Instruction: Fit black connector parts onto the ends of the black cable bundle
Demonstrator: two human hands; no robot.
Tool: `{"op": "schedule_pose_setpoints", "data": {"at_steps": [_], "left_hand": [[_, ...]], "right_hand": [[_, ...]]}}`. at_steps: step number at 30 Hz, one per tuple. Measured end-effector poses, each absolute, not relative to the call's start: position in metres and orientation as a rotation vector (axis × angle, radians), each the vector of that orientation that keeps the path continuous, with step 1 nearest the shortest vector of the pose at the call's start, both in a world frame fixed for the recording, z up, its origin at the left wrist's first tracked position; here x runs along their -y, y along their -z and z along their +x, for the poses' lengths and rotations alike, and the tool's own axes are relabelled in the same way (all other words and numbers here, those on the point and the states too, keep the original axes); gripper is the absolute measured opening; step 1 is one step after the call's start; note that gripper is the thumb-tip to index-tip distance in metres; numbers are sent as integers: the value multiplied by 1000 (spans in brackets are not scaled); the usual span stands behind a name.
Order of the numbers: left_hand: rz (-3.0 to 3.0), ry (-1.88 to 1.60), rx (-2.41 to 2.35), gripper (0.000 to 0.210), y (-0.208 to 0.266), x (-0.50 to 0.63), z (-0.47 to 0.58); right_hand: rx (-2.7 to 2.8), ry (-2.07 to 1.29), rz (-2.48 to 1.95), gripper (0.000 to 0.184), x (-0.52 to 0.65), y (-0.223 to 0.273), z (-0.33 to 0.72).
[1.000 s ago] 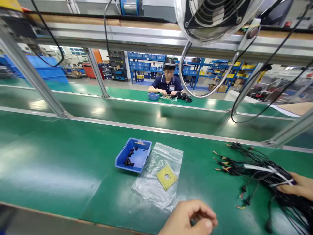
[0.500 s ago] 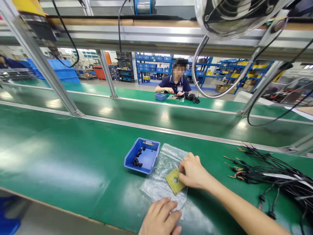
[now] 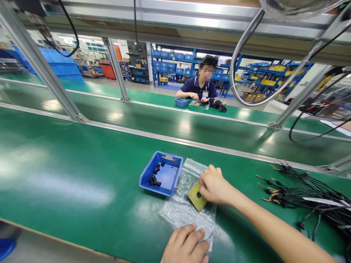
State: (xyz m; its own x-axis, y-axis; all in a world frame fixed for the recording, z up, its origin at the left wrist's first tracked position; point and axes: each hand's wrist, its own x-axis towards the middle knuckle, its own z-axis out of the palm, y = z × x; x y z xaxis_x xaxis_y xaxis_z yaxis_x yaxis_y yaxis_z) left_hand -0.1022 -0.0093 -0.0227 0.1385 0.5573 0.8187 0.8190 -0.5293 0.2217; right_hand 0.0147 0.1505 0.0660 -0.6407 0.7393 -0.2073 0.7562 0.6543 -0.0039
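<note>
A: Your right hand [image 3: 215, 186]. What's the grip?

B: Fingers pinched on the yellow square pad [image 3: 196, 195], far edge. Pad's tilted, lying on the clear plastic bag [image 3: 181, 212], mid-bench.

A: Left hand [image 3: 185, 246]?

B: Flat, fingers together, pressing the bag's near edge. Nothing clamped in it.

A: Around that?

B: Blue tray [image 3: 161, 174] w/ small black parts [image 3: 154, 179], touching the bag's left side. Wire harness bundle [image 3: 309, 197] well to your right on the green belt [image 3: 68, 175]. Co-worker [image 3: 200, 87] at the far bench opp. you.
</note>
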Motion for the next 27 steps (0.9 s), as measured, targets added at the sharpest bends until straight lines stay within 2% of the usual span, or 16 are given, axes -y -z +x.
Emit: {"op": "schedule_pose_setpoints", "data": {"at_steps": [6,11,14,17,23,25,27], "left_hand": [[-2223,1331,1341,42,21,12,-106],[-2202,1370,1555,18,36,33,-135],[-2046,1186,1780,25,43,44,-156],[-2033,991,1846,32,41,47,-163],[-1909,1045,2125,46,28,42,-154],[-2007,1033,2151,40,20,37,-157],[-2088,1035,2183,26,12,30,-161]], "right_hand": [[-2800,275,1083,11,-182,-68,7],[-2784,206,1427,22,-209,-53,38],[-2758,238,1530,23,-221,-42,51],[-2849,357,1467,20,-221,-41,55],[-3093,644,1161,13,-166,-56,58],[-3138,717,1007,13,-143,-54,60],[-3170,738,903,24,-126,-50,61]]}}
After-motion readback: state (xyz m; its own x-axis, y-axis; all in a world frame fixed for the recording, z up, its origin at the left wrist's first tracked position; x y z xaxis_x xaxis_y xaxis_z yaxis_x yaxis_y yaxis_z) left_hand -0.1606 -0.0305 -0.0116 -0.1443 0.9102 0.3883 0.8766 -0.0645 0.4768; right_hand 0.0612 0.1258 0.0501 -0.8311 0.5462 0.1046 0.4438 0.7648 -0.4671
